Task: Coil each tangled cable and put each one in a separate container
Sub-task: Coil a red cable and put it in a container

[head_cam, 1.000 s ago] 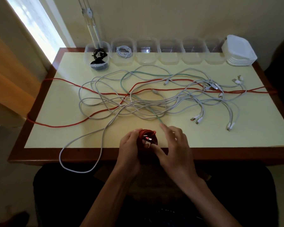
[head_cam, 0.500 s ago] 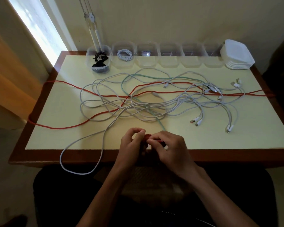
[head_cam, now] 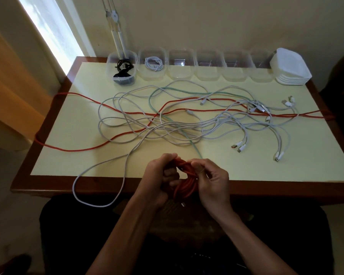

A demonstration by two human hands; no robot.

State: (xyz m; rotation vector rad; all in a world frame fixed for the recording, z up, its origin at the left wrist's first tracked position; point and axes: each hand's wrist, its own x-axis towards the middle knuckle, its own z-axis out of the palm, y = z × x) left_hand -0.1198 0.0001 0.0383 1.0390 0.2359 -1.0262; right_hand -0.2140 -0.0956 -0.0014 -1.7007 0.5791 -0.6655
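A coiled red cable [head_cam: 184,185] hangs at the table's front edge, held between both hands. My left hand [head_cam: 160,175] grips its left side; my right hand [head_cam: 211,179] pinches its top with thumb and fingers. A plug end [head_cam: 183,204] dangles below the coil. On the table lies a tangle of white cables [head_cam: 167,124], a green cable [head_cam: 179,90] and a long red cable [head_cam: 127,112]. Clear containers line the back edge: the leftmost [head_cam: 122,69] holds a black cable, the one beside it [head_cam: 152,65] a white coil.
Several more clear containers [head_cam: 209,65] stand along the back, with a stack of white lids [head_cam: 291,67] at the back right. A lamp arm [head_cam: 115,26] rises behind the left container. One white cable loop [head_cam: 91,201] hangs over the front edge.
My right hand closed onto the red coil from an open pose. Both hands lifted and turned the coil so it now hangs over the table's front edge.
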